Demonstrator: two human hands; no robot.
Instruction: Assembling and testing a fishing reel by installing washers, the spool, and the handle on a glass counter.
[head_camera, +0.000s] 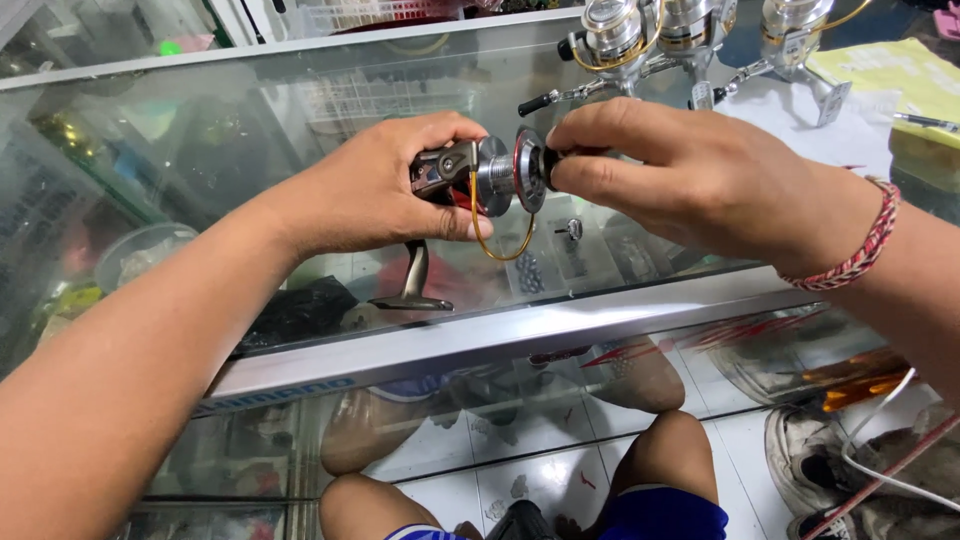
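My left hand (385, 190) is closed around the body of a grey spinning reel (470, 180), held above the middle of the glass counter (300, 110). My right hand (690, 170) pinches the black knob (550, 162) at the spool's (528, 170) front. Three more reels (690, 35) stand at the counter's far right edge, clear of both hands.

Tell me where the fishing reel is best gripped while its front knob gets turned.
Probably around the reel body, from the rear, as the left hand does now: that leaves the spool and red-rimmed front clear for the right hand, whose fingertips pinch the black knob from the other end.
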